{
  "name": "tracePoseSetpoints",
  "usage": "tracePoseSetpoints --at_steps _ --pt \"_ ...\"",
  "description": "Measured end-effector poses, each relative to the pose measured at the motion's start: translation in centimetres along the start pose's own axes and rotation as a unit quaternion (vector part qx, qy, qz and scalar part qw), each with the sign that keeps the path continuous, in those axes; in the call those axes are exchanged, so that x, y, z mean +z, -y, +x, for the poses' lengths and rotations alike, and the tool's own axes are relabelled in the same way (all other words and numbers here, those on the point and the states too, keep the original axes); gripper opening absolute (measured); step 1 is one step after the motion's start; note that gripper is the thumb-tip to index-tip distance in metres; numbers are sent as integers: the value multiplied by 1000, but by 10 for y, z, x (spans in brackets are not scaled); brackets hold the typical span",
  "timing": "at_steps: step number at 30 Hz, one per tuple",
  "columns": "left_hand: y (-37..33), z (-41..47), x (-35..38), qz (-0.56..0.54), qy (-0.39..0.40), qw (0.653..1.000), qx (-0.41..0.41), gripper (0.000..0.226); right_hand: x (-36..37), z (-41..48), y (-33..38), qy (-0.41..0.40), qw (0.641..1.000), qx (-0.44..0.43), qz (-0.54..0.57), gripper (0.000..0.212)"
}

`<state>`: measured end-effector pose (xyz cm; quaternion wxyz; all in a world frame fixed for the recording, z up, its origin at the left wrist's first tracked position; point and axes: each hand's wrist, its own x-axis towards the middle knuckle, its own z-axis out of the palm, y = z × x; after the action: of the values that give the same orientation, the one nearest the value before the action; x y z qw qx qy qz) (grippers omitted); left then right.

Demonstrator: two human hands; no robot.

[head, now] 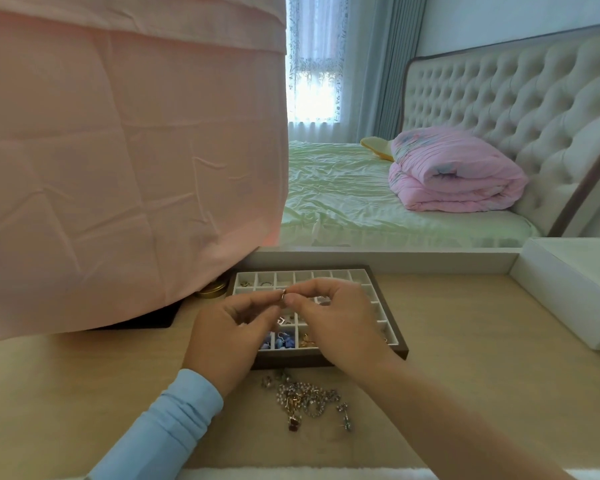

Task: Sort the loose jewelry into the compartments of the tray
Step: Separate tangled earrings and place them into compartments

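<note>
Head view showed your two hands meeting above the tray (291, 361), a shallow rectangular box with a dark brown frame and a white grid of small square compartments. Your left hand (229, 336) and right hand (336, 323) both had their fingers curled in, and the tips of thumb and forefinger on each side pinched one small metal hoop (283, 294). It was shiny and rounded, and you held it over the tray's middle rows. I could not tell whether it was a ring or an earring.

A few compartments already held pieces. Blue beads (284, 342) lay in the front row, and gold-coloured pieces (307, 341) sat in the compartment just beside them. Small items showed in the far left corner too, too small to name.

The loose jewelry (305, 398) lay in a tangled heap on the pale wood-grain counter (465, 341), just in front of the tray and between your forearms. It was a mix of beaded chain, gold links and a dark red stone. A light blue ribbed sleeve (167, 427) covered your left forearm, while the right one was bare.

To the left, a creased pink cloth (118, 150) hung down over the counter, with a round gold tin (211, 291) showing under its hem. A smooth white box (568, 289) sat at the right. Beyond the counter stood a bed (343, 202) with wrinkled pale green sheets, a folded pink quilt (454, 174) and a cream button-tufted headboard (516, 98).
</note>
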<state>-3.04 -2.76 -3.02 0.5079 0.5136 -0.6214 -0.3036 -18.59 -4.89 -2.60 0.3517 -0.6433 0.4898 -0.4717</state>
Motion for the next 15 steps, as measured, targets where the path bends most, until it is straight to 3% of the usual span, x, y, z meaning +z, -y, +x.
tracePoseSetpoints --at_steps 4,9,12,15 --pt "-4 33 -9 12 58 998 -19 25 -6 33 6 -8 999 6 -31 7" --pt "12 67 -25 223 105 969 -13 31 -10 84 16 85 980 12 -181 7" --pt "27 75 -29 257 105 960 -38 35 -1 108 15 140 933 -15 -330 7" --pt "40 78 -32 277 112 954 -38 36 8 121 11 173 862 -43 -474 8"
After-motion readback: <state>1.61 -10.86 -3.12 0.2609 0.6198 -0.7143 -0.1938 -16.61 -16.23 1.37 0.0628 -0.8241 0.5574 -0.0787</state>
